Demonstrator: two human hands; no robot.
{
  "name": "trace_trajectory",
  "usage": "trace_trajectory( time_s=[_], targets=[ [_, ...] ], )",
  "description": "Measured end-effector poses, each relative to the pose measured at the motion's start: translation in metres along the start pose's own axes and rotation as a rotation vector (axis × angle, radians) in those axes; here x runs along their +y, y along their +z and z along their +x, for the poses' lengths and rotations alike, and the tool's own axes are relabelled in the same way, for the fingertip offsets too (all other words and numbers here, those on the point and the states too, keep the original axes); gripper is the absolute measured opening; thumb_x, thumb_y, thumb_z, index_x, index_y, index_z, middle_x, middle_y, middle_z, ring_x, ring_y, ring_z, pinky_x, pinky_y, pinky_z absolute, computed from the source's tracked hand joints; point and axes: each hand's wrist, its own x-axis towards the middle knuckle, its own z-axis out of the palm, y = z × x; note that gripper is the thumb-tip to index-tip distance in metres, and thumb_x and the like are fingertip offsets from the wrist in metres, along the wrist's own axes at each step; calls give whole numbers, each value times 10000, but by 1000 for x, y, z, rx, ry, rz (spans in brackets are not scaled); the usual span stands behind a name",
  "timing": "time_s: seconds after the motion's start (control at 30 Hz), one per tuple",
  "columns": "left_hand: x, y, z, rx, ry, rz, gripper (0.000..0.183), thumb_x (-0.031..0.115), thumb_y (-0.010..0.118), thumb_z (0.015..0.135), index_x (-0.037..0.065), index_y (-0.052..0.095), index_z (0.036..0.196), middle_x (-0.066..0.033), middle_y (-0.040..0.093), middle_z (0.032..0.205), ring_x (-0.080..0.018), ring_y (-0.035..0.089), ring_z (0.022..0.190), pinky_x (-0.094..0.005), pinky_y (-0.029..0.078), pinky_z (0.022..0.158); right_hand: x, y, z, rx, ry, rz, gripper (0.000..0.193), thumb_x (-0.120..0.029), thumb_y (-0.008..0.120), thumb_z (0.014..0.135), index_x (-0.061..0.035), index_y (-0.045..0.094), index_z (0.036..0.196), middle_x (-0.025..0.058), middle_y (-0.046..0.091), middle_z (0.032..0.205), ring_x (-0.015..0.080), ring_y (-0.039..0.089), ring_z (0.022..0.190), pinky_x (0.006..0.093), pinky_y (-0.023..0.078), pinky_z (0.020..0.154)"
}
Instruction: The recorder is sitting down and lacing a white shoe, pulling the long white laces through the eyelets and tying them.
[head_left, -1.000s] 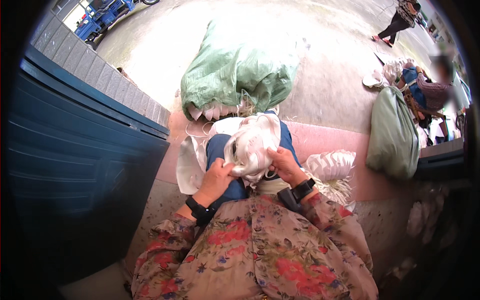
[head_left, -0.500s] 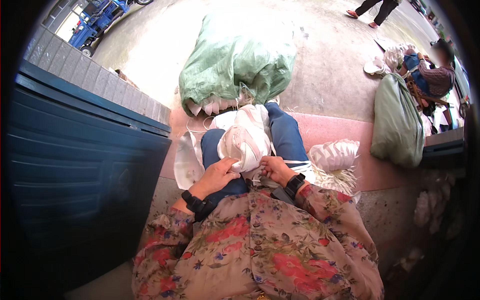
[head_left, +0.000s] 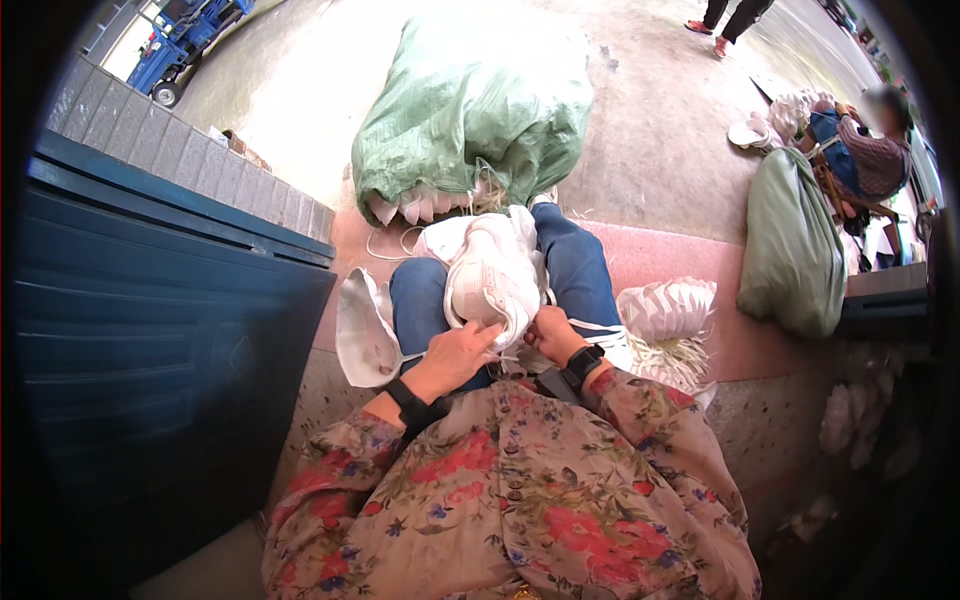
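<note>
A white shoe upper (head_left: 487, 283) is propped between my blue-trousered knees, its near edge towards me. My left hand (head_left: 463, 354) grips that near edge, its fingers bent over the rim. Close by on the right, my right hand (head_left: 553, 334) is closed in a pinch at the edge; whatever its fingertips hold is too small to make out. White straps or laces (head_left: 597, 327) trail over my right thigh. Beside my left knee stands a curved white shoe piece (head_left: 363, 335). More white material lies behind the upper, partly hidden by it.
A large green sack (head_left: 470, 120) with white pieces (head_left: 425, 205) showing at its mouth lies ahead. To my right are stacked white uppers (head_left: 668, 308) and a fuller green sack (head_left: 795, 245). A seated person (head_left: 870, 150) works beyond it. A dark blue door (head_left: 160, 360) borders my left.
My left hand has shifted right and slightly down, further onto the upper's near edge. The upper has turned a little and sits more upright. My right hand has stayed close to the edge.
</note>
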Motion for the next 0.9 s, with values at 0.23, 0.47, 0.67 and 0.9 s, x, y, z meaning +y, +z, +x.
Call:
trace_trajectory(
  time_s=[0.23, 0.47, 0.67, 0.9],
  targets=[
    [-7, 39, 18, 54, -69, 394, 237, 119, 508, 761, 155, 499, 996, -107, 487, 772, -265, 584, 595, -369, 473, 469, -28, 1, -50, -149, -213, -370, 206, -227, 488, 827, -30, 541, 851, 54, 521, 661, 165, 481, 491, 355, 447, 477],
    [-2, 36, 21, 74, -4, 473, 283, 135, 509, 754, 129, 532, 1036, -103, 503, 827, -230, 563, 667, -363, 457, 547, -40, 35, -68, 213, -940, -1426, 348, -306, 615, 718, -26, 541, 913, 205, 576, 785, 360, 576, 684, 420, 454, 605],
    [-1, 4, 20, 360, -307, -418, 244, 102, 517, 766, 15, 549, 993, -143, 589, 677, -284, 571, 611, -362, 442, 579, -44, 2, -27, 48, -885, -1162, 235, -230, 600, 748, -24, 583, 862, 137, 577, 664, 218, 565, 580, 320, 446, 525],
    [-32, 18, 42, 130, -155, -84, 131, 115, 544, 764, -5, 594, 773, -178, 556, 606, -289, 574, 550, -338, 436, 507, -158, 8, -128, -99, -857, 130, 227, -183, 457, 898, -10, 522, 1030, -13, 480, 576, 10, 310, 377, 167, 216, 308]
  ],
)
